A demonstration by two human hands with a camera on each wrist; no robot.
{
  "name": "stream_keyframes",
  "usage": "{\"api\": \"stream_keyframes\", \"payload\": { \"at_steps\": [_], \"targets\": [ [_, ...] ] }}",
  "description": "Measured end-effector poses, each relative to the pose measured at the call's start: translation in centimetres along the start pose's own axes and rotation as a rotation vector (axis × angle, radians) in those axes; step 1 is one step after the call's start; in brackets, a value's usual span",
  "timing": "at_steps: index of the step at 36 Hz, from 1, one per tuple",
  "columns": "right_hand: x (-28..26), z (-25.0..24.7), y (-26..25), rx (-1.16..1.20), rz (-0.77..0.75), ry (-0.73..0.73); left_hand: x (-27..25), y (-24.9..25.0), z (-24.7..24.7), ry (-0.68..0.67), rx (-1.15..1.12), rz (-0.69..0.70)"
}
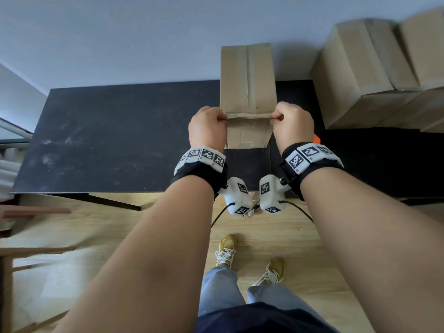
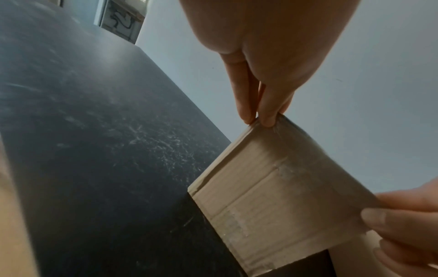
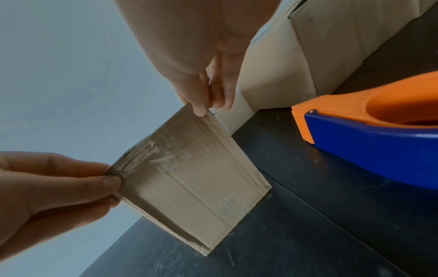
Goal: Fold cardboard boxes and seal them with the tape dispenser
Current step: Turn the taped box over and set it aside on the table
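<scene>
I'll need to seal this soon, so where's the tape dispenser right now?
The tape dispenser lies on the black table, just right of the right hand, near the stacked boxes.

A black table (image 1: 108,140) stands on a wooden floor (image 1: 144,236).

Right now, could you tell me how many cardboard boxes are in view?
3: one box held over the table by both hands, and two stacked boxes, and, at far right. More may sit beyond the frame.

A scuffed black table (image 1: 108,140) meets a pale wall (image 1: 120,32) above wood flooring (image 1: 120,224).
</scene>
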State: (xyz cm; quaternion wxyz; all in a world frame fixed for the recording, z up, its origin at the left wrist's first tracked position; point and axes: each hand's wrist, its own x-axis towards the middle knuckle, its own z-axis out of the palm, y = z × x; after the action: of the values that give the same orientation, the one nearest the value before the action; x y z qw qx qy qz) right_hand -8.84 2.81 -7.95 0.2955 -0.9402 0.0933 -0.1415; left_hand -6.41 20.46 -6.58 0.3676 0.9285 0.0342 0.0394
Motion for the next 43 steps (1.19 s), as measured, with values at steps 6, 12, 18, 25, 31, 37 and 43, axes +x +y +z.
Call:
{"api": "stream_keyframes", "payload": {
  "at_steps": [6,12,18,25,31,37,43],
  "targets": [
    [-0.8,0.0,-1.1,-0.027,0.069,0.008,-0.7,-0.5,-0.3,0.007,-0.062,-0.027],
    [-0.5,0.7,-3.5,0.059,0.069,-0.054,-0.6,-2.4,-1.8,0.055,-0.042,-0.051],
    [-0.3,3.2,-7.2,0.129,0.018,-0.149,-0.2,-5.8,-4.9,0.14,0.056,-0.05],
    [0.7,6.4,-11.6,0.149,-0.038,-0.24,1.5,-9.4,-8.4,0.171,0.132,-0.073],
    [1.6,7.9,-13.3,0.116,-0.003,-0.228,3.6,-10.9,-10.1,0.133,0.218,-0.006],
    [1.8,7.9,-13.3,0.118,-0.036,-0.266,4.8,-11.0,-10.3,0.115,0.215,-0.018],
    [1.2,6.4,-12.3,0.132,0.026,-0.157,4.6,-8.9,-9.2,0.11,0.216,0.073]
  ]
}}
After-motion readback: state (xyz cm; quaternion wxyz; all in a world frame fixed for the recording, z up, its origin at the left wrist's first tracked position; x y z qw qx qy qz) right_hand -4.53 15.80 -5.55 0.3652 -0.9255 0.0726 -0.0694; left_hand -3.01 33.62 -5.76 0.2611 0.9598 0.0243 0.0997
